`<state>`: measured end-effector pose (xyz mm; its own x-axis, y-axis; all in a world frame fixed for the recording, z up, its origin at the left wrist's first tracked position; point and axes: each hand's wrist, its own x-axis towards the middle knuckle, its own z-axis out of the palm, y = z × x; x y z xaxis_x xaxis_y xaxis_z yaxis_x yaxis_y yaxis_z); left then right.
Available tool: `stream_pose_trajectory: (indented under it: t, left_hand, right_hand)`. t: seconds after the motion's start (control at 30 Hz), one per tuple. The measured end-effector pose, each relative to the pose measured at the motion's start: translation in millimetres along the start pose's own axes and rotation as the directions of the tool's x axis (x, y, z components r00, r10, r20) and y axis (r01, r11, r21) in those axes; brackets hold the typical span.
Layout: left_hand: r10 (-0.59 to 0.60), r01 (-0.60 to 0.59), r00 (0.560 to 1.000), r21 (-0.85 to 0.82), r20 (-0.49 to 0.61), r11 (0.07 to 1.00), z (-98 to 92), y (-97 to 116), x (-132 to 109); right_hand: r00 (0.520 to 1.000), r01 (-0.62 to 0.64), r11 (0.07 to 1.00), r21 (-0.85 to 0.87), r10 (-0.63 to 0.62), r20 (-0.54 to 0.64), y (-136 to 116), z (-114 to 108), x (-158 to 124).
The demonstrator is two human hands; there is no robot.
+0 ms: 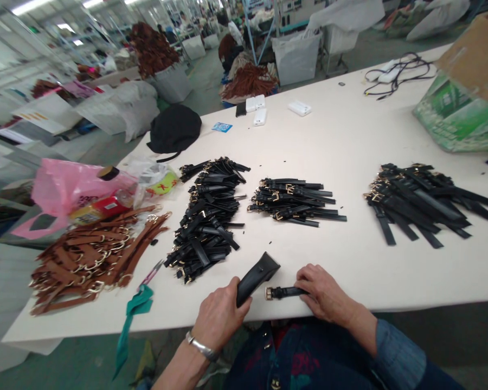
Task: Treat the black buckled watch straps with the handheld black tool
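Left fingers [234,287] gripping a black leathery piece [257,278], right fingers [308,273] pinching one buckled strap [288,292]; guessing I'm midway, can't tell which black strap piles [299,202] are done.

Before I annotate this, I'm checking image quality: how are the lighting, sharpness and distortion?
Head view: soft light on the white table, ceiling lights glaring upper left; head view: left hand and right hand fairly clear, far brown pile softer; head view: green bag near the right edge looks stretched.
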<state>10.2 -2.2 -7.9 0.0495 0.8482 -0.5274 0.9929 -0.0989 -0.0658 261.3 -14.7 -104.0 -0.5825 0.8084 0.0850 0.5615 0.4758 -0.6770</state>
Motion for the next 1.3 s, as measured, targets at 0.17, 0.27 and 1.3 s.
stream_pose_trajectory:
  t: [0.17,0.27,1.3]
  left_hand:
    - [-0.046,0.047,0.999,-0.069,0.007,0.997,4.5,-15.7,-13.6]
    - [-0.052,0.051,0.999,-0.1,-0.009,0.994,6.6,-20.5,-15.8]
    - [0.083,-0.083,0.996,-0.017,0.016,0.996,5.3,-2.8,8.4]
  right_hand:
    - [0.995,-0.006,0.997,0.075,-0.002,0.103,-8.7,-5.7,-35.8]
    - [0.996,-0.087,0.984,0.153,0.086,0.011,-5.8,-0.2,-33.0]
    - [0.979,-0.164,0.978,-0.13,0.145,-0.141,5.6,14.6,17.1]
